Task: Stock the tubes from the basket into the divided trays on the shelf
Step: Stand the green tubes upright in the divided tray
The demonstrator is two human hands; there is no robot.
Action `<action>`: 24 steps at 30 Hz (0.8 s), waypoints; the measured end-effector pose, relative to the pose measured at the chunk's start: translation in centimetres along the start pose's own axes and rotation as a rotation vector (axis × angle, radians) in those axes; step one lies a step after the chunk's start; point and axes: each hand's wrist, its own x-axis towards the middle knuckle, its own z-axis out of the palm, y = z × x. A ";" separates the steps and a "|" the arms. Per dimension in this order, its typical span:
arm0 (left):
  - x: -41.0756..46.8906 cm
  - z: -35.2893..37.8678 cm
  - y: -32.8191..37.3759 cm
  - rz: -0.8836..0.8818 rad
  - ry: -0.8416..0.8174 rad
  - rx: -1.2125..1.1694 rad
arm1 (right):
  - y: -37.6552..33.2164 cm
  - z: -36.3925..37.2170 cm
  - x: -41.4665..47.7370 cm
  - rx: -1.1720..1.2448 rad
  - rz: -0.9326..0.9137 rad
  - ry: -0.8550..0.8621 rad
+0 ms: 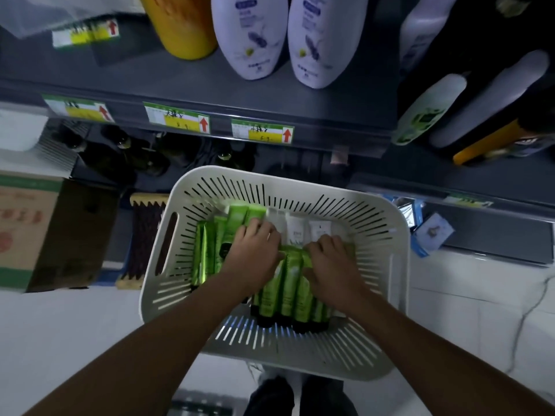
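A white slotted basket [387, 235] stands on the floor below the shelf. Inside lie several green tubes [288, 292] with black caps, more green tubes [207, 253] at the left, and white tubes [295, 232] at the back. Both hands reach down into it. My left hand [255, 253] curls its fingers over green tubes near the middle. My right hand [330, 265] curls over the upper ends of the green tubes in front. The fingertips of both hands are hidden among the tubes. No divided trays are in view.
A dark shelf edge [210, 115] with green and yellow price tags runs above the basket. White bottles [249, 34] and a yellow bottle [183, 25] stand on it. A cardboard box [30, 229] sits at the left, and a white cable [531, 310] runs along the right floor.
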 end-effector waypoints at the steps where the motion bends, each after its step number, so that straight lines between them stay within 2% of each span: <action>1: -0.2 -0.7 0.1 0.010 -0.009 -0.050 | -0.2 -0.3 -0.2 0.050 -0.003 -0.002; 4: -0.8 -3.1 0.7 0.023 -0.121 -0.214 | -1.1 -1.5 -1.0 0.194 0.027 -0.017; 7: -1.5 -5.5 1.3 0.019 -0.209 -0.147 | -1.7 -3.1 -2.3 0.216 0.018 0.008; 10: -1.8 -8.8 2.1 0.034 -0.200 -0.026 | -2.1 -6.1 -3.7 0.200 -0.001 0.124; 12: -1.9 -11.9 2.9 0.051 -0.129 0.058 | -2.0 -9.1 -4.7 0.194 -0.019 0.176; 15: -2.0 -17.6 4.2 0.072 0.063 0.109 | -1.7 -15.1 -6.7 0.127 -0.047 0.290; 20: -1.4 -28.7 7.1 0.198 0.328 0.139 | -0.2 -25.9 -10.9 0.050 -0.030 0.447; 24: -0.9 -37.4 11.1 0.294 0.519 0.178 | 1.4 -34.8 -15.7 0.032 -0.122 0.654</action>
